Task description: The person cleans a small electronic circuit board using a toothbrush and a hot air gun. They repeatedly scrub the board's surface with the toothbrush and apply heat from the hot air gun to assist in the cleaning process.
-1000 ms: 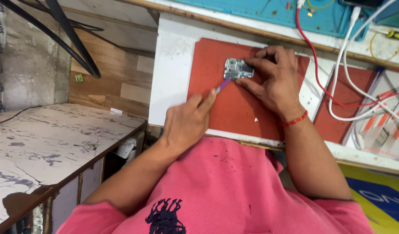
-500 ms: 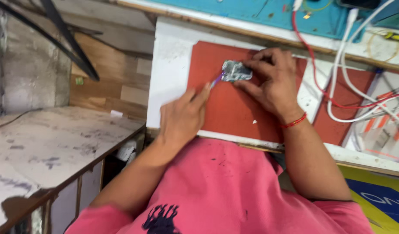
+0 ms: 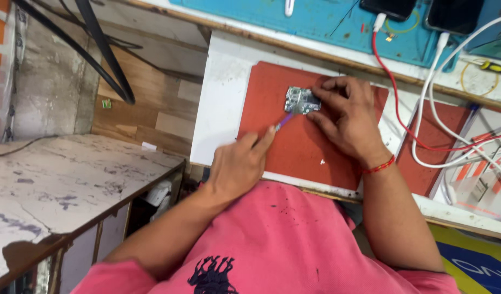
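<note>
Little has moved since the earlier frames: left hand (image 3: 237,163) keeps its grip closed on a purple tool (image 3: 283,121), tip at the board (image 3: 301,100), which right hand (image 3: 346,117) still pins with its fingers on the red mat (image 3: 299,147), so the probing goes on
</note>
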